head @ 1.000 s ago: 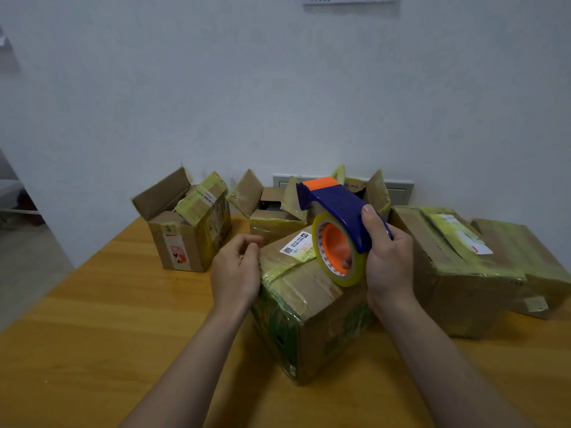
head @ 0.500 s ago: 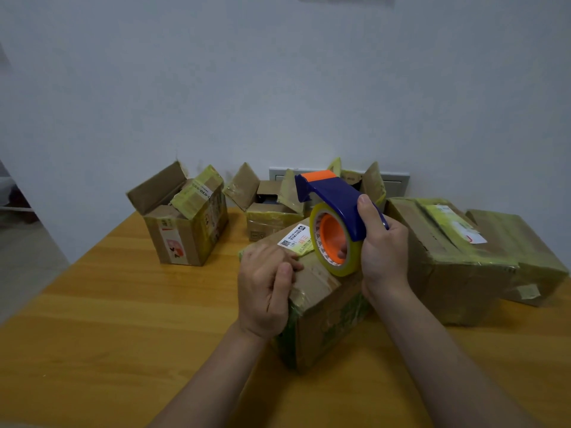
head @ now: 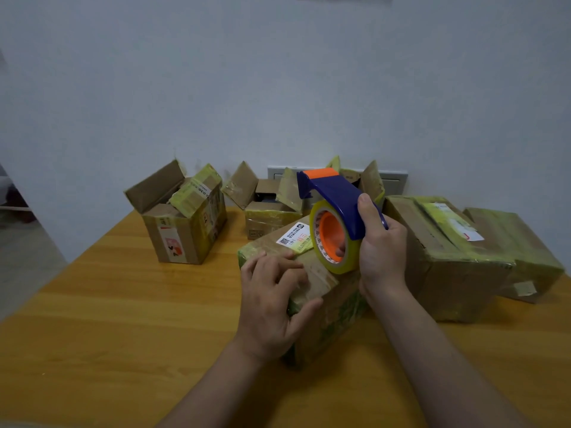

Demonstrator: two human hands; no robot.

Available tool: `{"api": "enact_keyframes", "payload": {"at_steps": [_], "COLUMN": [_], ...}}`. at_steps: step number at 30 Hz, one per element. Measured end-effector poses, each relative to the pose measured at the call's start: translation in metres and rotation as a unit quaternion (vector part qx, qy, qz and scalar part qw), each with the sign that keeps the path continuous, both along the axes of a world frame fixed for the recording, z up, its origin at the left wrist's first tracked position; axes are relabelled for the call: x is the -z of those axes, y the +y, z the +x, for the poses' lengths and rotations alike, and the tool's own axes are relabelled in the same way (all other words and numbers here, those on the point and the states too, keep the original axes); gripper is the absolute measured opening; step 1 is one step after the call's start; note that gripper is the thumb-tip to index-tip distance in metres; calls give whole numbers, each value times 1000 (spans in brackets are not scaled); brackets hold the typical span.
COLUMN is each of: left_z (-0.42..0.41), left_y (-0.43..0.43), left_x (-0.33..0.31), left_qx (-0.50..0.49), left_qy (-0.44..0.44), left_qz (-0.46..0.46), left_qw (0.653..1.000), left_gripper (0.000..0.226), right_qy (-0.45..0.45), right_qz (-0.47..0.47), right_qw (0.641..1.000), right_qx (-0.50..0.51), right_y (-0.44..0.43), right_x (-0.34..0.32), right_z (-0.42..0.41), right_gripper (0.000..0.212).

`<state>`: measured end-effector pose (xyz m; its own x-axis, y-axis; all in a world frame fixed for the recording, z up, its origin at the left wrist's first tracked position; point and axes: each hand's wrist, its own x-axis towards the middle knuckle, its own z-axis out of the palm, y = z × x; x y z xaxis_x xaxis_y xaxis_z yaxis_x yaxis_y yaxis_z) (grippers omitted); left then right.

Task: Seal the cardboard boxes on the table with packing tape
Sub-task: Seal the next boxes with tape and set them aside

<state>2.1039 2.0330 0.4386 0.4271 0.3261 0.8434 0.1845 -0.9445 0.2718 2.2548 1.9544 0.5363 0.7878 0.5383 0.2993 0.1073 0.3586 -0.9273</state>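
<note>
A small cardboard box (head: 321, 313) with a white label and yellowish tape stands closed in the middle of the wooden table (head: 108, 319). My left hand (head: 272, 301) lies flat on its top near corner, fingers spread, thumb down the front side. My right hand (head: 381, 248) grips the blue handle of a tape dispenser (head: 333, 217) with an orange core and a yellow tape roll. The roll touches the box top just right of my left fingers.
Two open boxes stand at the back: one at the left (head: 182, 220), one behind the dispenser (head: 272, 208). Two taped boxes (head: 445, 254) (head: 525, 251) sit at the right. A white wall with a socket strip (head: 395, 177) closes the far side.
My left hand has moved from the box's left edge onto its top and spread flat. The dispenser stays on the box top in my right hand. The view has shifted slightly.
</note>
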Motion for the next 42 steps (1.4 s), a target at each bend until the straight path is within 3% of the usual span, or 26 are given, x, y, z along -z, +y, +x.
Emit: {"api": "enact_keyframes", "payload": {"at_steps": [13, 20, 22, 24, 26, 28, 32, 42], "left_z": [-9, -26, -35, -43, -49, -52, -49, -44], "left_y": [-11, -21, -22, -24, -22, -16, -8, -19], "left_x": [17, 4, -3, -13, -24, -33, -41, -14], "left_qx": [4, -56, -5, 71, 131, 153, 155, 135], "left_qy": [21, -19, -13, -7, 6, 30, 40, -28], "left_qz": [53, 71, 40, -50, -159, -199, -177, -79], "left_qw": [998, 996, 999, 996, 978, 968, 971, 987], "left_gripper": [33, 43, 46, 47, 41, 35, 31, 24], "right_qy": [17, 31, 30, 35, 36, 33, 33, 34], "right_qz": [13, 18, 19, 24, 25, 22, 29, 36], "right_qw": [1000, 999, 999, 999, 999, 999, 999, 998], "right_qx": [-10, -26, -28, -30, -32, -32, -32, -25], "right_y": [-3, -9, -9, -10, -10, -10, -9, -10], "right_x": [0, -3, -3, -3, -4, -4, -3, -4], "right_z": [-1, 1, 0, 0, 0, -1, -1, -4], "right_gripper": [45, 41, 47, 47, 43, 39, 39, 41]}}
